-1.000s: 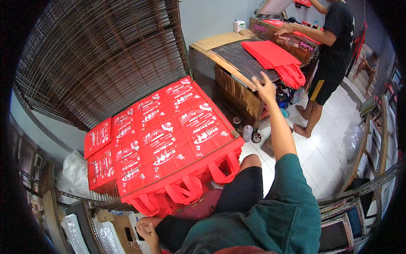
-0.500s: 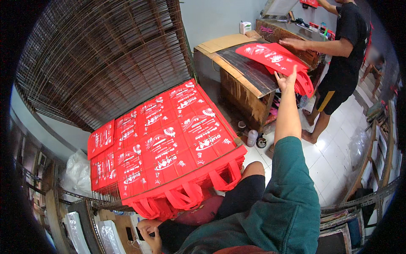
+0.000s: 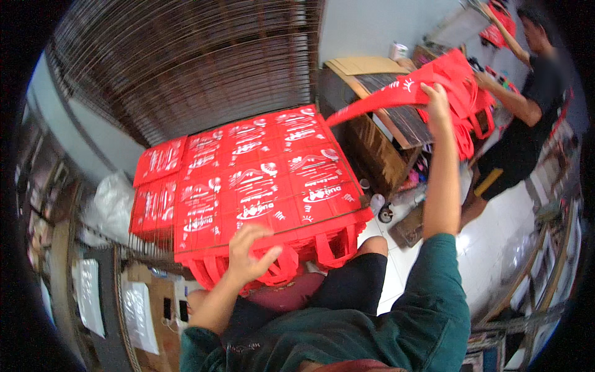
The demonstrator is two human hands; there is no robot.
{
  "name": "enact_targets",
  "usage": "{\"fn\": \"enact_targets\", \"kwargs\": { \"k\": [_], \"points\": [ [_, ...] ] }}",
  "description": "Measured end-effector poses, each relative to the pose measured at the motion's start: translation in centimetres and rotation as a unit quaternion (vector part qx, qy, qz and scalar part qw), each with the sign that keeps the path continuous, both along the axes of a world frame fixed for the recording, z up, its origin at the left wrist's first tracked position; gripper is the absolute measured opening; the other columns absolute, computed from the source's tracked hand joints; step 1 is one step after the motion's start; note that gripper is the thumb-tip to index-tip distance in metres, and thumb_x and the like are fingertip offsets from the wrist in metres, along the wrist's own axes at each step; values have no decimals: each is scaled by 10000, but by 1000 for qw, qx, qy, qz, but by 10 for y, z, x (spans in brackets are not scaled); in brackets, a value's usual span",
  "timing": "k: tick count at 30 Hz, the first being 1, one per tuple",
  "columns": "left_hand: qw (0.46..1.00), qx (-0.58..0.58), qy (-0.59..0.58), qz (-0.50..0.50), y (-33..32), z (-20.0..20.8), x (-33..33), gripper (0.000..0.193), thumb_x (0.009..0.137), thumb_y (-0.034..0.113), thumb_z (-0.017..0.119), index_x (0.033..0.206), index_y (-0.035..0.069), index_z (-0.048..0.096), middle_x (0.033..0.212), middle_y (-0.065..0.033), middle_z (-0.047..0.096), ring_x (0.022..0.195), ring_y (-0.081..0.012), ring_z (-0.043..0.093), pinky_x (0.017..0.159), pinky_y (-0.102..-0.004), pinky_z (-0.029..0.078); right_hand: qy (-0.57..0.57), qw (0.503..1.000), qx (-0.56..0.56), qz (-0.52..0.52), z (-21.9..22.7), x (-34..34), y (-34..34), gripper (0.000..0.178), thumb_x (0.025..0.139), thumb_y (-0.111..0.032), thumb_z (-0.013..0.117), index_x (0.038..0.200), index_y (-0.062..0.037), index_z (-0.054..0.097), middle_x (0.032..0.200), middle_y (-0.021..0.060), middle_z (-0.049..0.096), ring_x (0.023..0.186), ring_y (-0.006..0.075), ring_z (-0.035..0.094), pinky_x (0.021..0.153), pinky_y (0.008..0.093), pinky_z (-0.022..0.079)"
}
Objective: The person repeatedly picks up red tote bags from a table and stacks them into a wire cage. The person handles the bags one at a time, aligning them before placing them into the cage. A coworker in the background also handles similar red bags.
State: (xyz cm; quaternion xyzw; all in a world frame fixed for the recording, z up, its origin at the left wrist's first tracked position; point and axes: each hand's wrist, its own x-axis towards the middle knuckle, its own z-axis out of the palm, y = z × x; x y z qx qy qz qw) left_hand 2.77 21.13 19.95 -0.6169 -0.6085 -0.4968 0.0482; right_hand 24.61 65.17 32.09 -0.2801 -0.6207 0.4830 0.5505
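A red fabric bag (image 3: 388, 94) with white print hangs from my right hand (image 3: 436, 105), its fingers closed on the bag's edge. The bag's left end swings out toward the rack, above the work table (image 3: 406, 127). My left hand (image 3: 249, 255) is raised over the near edge of the laid-out bags, holding nothing, with its fingers apart. Those printed red bags (image 3: 248, 170) lie in rows on a wire drying rack, handles (image 3: 331, 248) hanging over the near edge. More red bags (image 3: 468, 99) are bunched behind my right hand, close to a co-worker's hand (image 3: 489, 82).
Wire rack layers (image 3: 204, 62) stand tilted up behind the bags. On the right a co-worker in black (image 3: 527, 118) stands by the table. A wooden block (image 3: 412, 228) and small containers (image 3: 385, 213) are on the floor. Clear plastic (image 3: 110, 201) is bundled at left.
My right hand has taken hold of a red bag and lifted it, its end swinging left. The left hand has risen from my lap to the rack's near edge. The co-worker lifts another red piece.
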Motion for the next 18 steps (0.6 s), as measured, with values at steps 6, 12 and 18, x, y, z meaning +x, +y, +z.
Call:
{"fn": "enact_targets", "kwargs": {
  "k": [6,12,18],
  "points": [
    [995,11,-101,15,34,66,-49,437,706,222,714,1082,62,559,1097,-106,571,1067,-231,526,904,-386,406,-406,848,207,273,100,-20,-116,368,802,-121,602,1150,-8,567,1202,95,533,1085,192,514,963,305,368],
    [985,-76,-146,-51,34,67,-102,853,692,325,736,1383,110,284,1334,-111,401,1299,-248,308,1017,-440,317,-551,650,393,346,114,-70,-210,416,839,-189,566,1202,6,510,1249,175,500,1180,275,451,1010,348,334],
    [963,-203,-178,3,-32,86,-118,268,758,152,711,960,1,619,947,-30,625,879,-98,552,817,-266,434,-482,602,342,537,122,-131,-241,400,831,-170,557,1192,-4,514,1204,190,531,1129,290,499,959,356,388]
  ]
}}
